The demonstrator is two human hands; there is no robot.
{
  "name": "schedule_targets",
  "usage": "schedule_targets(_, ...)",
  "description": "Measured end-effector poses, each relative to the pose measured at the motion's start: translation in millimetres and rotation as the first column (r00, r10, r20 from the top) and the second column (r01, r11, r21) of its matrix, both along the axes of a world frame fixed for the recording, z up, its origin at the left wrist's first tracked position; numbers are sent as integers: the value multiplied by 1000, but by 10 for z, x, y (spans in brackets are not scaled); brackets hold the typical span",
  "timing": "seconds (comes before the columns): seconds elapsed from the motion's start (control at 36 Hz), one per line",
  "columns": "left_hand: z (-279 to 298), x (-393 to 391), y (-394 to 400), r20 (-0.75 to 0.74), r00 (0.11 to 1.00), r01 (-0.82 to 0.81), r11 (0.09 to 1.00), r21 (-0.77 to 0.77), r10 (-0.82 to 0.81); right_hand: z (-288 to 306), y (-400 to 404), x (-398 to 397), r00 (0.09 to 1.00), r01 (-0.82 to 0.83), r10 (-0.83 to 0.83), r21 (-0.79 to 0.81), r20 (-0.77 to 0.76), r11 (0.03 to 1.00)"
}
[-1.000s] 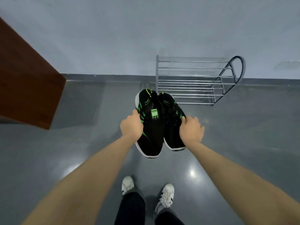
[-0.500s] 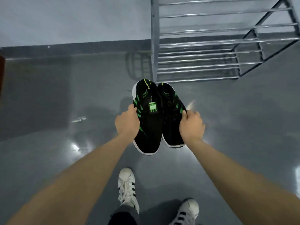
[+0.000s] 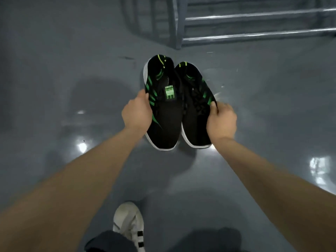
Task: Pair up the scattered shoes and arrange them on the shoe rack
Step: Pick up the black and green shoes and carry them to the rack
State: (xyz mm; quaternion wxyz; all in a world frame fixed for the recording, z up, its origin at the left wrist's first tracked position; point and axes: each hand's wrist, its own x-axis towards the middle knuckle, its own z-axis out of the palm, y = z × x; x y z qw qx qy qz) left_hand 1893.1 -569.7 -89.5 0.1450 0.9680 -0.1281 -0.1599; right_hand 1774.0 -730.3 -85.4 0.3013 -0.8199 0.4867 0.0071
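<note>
I see two bare forearms reaching from the lower corners toward the centre of the frame, each hand gripping one shoe of a matching pair. The left hand [image 3: 136, 113] curls its fingers around the outer side of the left black shoe [image 3: 161, 110], which has green stripes, a green tongue label and a white sole. The right hand [image 3: 221, 119] pinches the outer edge of the right black shoe [image 3: 195, 106], thumb on top. The two shoes touch side by side, toes pointing down toward the wearer, heels toward the top of the frame, held above the glossy grey floor [image 3: 54, 88]. The metal shoe rack [image 3: 254, 24] stands in the upper right, near the shoes but apart. At bottom centre, a white sneaker [image 3: 128, 224] with dark stripes stands on the floor beneath a dark trouser leg [image 3: 111, 242].
</note>
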Motion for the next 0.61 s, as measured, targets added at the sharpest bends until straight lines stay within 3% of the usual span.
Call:
schedule_targets(0.11, -294, 111, -39, -126, 992, -27, 997, -76, 17, -310, 88, 140, 999, 40, -41, -22, -34, 999)
schedule_targets(0.25, -413, -25, -47, -311, 950, -4, 992, -129, -37, -574, 216, 122, 992, 50, -40, 79, -117, 996)
schedule_targets(0.36, -473, -101, 12, -258, 964, 53, 998, -36, -60, -577, 128, 105, 999, 18, -16, 75, -32, 997)
schedule_targets(0.61, -426, -86, -3, -278, 961, -8, 998, -55, -8, -548, 130, 140, 996, 88, -89, 7, 13, 996)
